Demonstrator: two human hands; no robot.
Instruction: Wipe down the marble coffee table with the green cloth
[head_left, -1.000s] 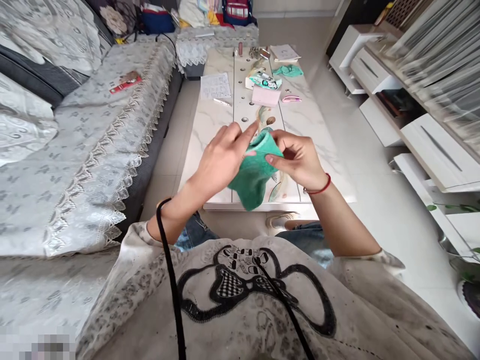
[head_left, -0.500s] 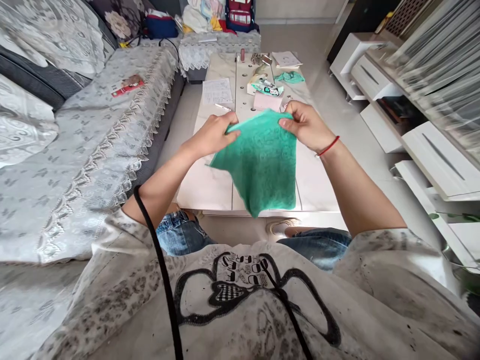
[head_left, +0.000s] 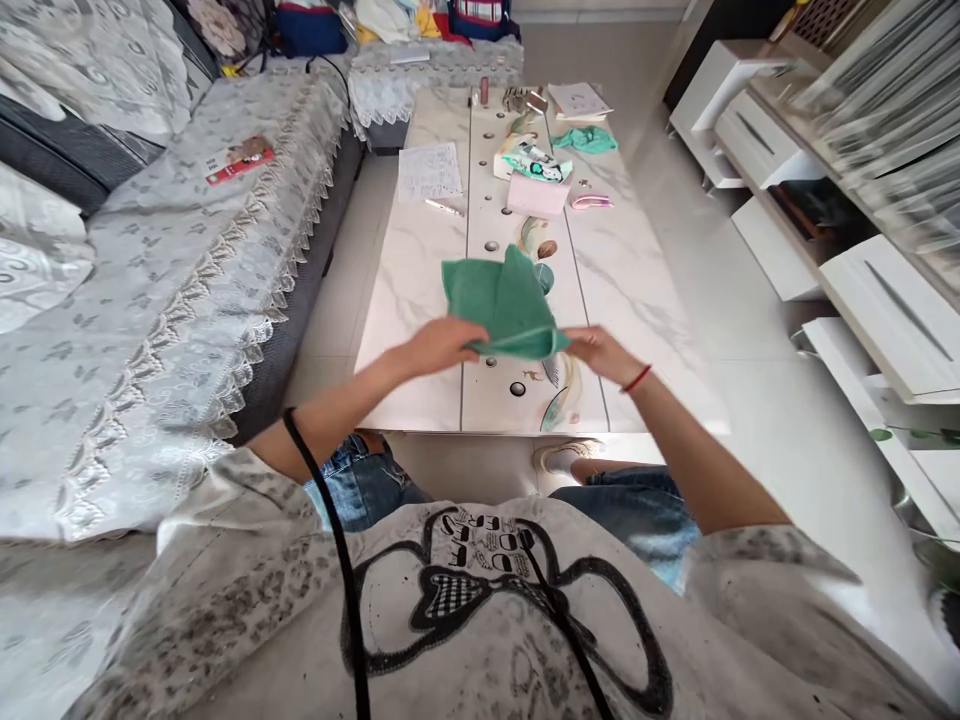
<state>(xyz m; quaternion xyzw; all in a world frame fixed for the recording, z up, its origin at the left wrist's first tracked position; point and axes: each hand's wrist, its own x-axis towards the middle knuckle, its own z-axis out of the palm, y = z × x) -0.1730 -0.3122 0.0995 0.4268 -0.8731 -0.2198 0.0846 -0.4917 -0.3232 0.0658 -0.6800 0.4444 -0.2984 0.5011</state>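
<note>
A green cloth point(head_left: 499, 300) is stretched between my two hands, just over the near half of the marble-patterned table point(head_left: 409, 390). My left hand point(head_left: 442, 345) pinches its near left corner, and my right hand point(head_left: 602, 353), with a red string at the wrist, grips the near right corner. The far part of the cloth spreads away from me, with one raised fold near its right side. Whether the far edge touches the tabletop, I cannot tell.
Farther along the table are a pack of tissues point(head_left: 536, 163), a pink box point(head_left: 538, 195), a second green cloth point(head_left: 585, 139), a written sheet point(head_left: 430, 172), a pen point(head_left: 445, 208) and a pink-purple item point(head_left: 592, 202). A lace-covered sofa point(head_left: 172, 270) runs along the left; white cabinets point(head_left: 877, 315) stand right.
Both hands have come down and nearer with the cloth. It hung toward me before; now it is swung out flat, away from me over the table.
</note>
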